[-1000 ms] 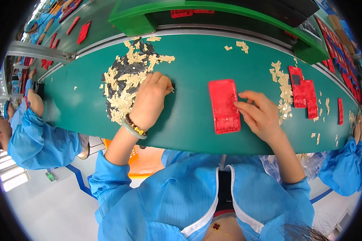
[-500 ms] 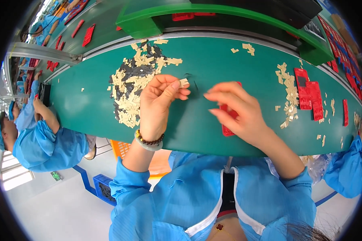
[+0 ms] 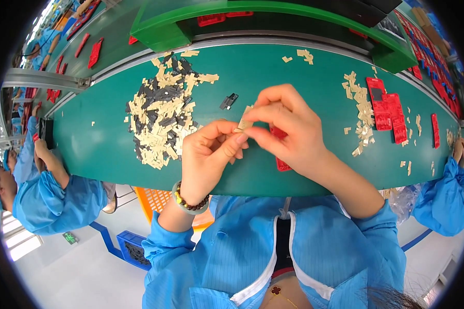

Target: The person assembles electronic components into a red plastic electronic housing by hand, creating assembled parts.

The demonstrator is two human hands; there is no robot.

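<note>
In front of my chest, both hands meet at a small flat cream piece (image 3: 245,122). My left hand (image 3: 210,154), with a bead bracelet and a pale bangle at its wrist, pinches the piece's lower end between thumb and fingers. The thumb and fingertips of my right hand (image 3: 293,131) close on its upper part. Just beyond the hands, a small dark piece (image 3: 229,101) lies on the green table (image 3: 232,177). Partly hidden behind my right hand is a red plastic part (image 3: 282,165).
To the left spreads a mixed heap of cream and dark pieces (image 3: 162,118). Cream pieces (image 3: 363,116) and joined red parts (image 3: 384,108) lie at right. A green frame (image 3: 273,14) spans the far side. Co-workers in blue sit at left (image 3: 56,190) and right (image 3: 443,201).
My right hand has come left from an open, apart pose and now grips the cream piece together with my left. A dark piece, blurred before, now rests on the table. The view has shifted slightly.
</note>
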